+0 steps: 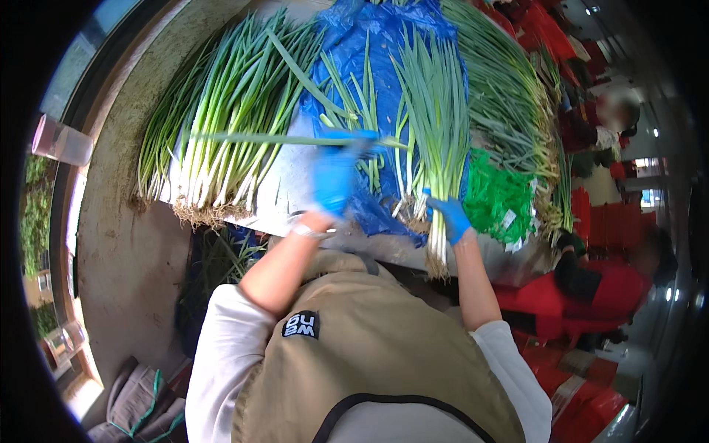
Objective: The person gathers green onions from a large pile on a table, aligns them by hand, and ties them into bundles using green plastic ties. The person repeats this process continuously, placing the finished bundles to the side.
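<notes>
My right hand [451,216], in a blue glove, grips a bunch of green onions [437,127] near the white stems, roots towards me. My left hand [335,177], also gloved in blue and blurred by motion, is at a long green leaf [266,138] lying level across the view. Its fingers are too blurred to show how they hold it. Under and beyond the hands spreads a blue plastic sheet [382,61] with loose green onions [365,94] on it. A big pile of green onions [238,111] with roots lies to the left.
Green ties or netting with white tags [498,199] lie right of my right hand, below another heap of green onions [498,99]. Two people [587,293] in red and dark clothes are at the right. Leaf scraps [221,255] lie below the table's left edge, near a concrete ledge [127,232].
</notes>
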Motion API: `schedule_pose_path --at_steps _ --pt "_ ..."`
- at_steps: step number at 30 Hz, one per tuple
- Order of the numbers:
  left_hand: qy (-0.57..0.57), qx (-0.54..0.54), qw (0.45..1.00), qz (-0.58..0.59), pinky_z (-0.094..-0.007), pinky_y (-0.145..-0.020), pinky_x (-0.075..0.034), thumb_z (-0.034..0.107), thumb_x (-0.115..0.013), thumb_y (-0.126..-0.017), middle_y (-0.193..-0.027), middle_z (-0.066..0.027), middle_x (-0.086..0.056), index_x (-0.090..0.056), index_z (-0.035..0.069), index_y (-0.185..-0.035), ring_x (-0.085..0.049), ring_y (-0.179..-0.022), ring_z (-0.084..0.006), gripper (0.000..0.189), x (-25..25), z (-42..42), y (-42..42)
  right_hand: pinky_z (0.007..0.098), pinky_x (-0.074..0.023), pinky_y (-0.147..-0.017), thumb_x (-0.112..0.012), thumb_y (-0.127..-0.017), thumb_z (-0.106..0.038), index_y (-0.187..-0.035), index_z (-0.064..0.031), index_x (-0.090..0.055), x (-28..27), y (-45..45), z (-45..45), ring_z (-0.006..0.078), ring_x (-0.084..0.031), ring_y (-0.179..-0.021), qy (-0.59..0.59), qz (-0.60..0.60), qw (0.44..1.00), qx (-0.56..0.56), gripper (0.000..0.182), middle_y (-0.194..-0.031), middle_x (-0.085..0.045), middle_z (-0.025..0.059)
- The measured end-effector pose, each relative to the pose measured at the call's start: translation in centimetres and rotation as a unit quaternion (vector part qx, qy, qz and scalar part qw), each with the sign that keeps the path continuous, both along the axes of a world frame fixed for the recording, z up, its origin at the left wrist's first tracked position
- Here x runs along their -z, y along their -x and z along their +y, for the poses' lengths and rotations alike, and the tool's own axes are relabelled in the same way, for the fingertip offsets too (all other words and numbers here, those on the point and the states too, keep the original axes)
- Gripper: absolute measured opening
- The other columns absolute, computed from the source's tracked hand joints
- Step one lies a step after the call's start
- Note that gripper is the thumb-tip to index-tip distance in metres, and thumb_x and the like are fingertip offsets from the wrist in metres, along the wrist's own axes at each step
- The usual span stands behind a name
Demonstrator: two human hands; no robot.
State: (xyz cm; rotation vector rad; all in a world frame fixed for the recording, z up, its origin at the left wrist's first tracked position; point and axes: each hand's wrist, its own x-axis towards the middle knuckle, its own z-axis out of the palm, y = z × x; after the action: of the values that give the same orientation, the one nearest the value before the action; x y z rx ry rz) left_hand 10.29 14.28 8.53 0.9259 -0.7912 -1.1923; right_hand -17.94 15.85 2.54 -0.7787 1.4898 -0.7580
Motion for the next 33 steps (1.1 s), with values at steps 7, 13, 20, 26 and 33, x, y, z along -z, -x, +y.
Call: schedule_pose_path --at_steps 7,13,20,26,33 --pt "0.118 -0.413 0.874 0.229 -0.0224 -0.079 -0.044 0.032 -0.045 -0.092 -0.115 -0.0111 -0.056 -0.046 -0.003 -0.121 -0.055 -0.086 -0.0123 0.045 -4.9 10.6 -15.2 0.0230 -0.0432 -0.057 -0.065 -0.074 -0.011 -0.107 0.0010 -0.055 -1.2 6.4 2.8 0.0100 -0.052 -0.063 -0.031 -0.072 0.994 -0.080 0.038 -0.076 -0.054 0.0012" --pt "-0.080 0.012 0.994 -0.070 -0.0241 -0.068 -0.046 0.015 -0.055 -0.086 -0.091 -0.0058 -0.064 -0.063 0.004 -0.097 -0.059 -0.081 -0.0122 0.018 -1.0 4.8 2.9 0.0240 -0.0429 -0.057 -0.066 -0.073 -0.011 -0.106 0.0016 -0.055 -1.9 8.8 4.7 0.0103 -0.051 -0.062 0.002 -0.019 0.991 -0.132 0.037 -0.077 -0.053 0.0019" --pt "-0.043 0.206 0.901 -0.380 -0.0333 -0.063 -0.048 0.020 -0.054 -0.086 -0.078 -0.0135 -0.065 -0.064 0.001 -0.087 -0.061 -0.067 -0.0226 0.022 4.4 -4.6 13.9 0.0238 -0.0432 -0.057 -0.066 -0.072 -0.013 -0.105 0.0004 -0.054 -2.2 10.8 6.5 0.0105 -0.052 -0.061 -0.011 -0.031 0.990 -0.136 0.037 -0.074 -0.053 0.0024" --pt "-0.116 0.225 0.895 -0.368 -0.0270 -0.057 -0.046 0.019 -0.059 -0.084 -0.070 -0.0077 -0.064 -0.064 0.000 -0.084 -0.057 -0.058 -0.0117 0.020 9.3 -5.3 16.4 0.0237 -0.0444 -0.056 -0.066 -0.072 -0.015 -0.097 -0.0023 -0.053 -0.9 11.1 7.5 0.0108 -0.053 -0.060 -0.048 -0.055 0.992 -0.101 0.032 -0.074 -0.054 0.0029" --pt "-0.033 0.245 0.900 -0.358 -0.0292 -0.057 -0.044 0.028 -0.064 -0.081 -0.066 -0.0091 -0.059 -0.062 0.003 -0.083 -0.054 -0.058 -0.0157 0.025 6.9 -3.7 16.9 0.0233 -0.0453 -0.058 -0.060 -0.083 -0.025 -0.113 -0.0018 -0.051 -1.8 9.7 8.2 0.0109 -0.054 -0.066 -0.065 -0.136 0.986 -0.070 0.039 -0.080 -0.056 0.0030"
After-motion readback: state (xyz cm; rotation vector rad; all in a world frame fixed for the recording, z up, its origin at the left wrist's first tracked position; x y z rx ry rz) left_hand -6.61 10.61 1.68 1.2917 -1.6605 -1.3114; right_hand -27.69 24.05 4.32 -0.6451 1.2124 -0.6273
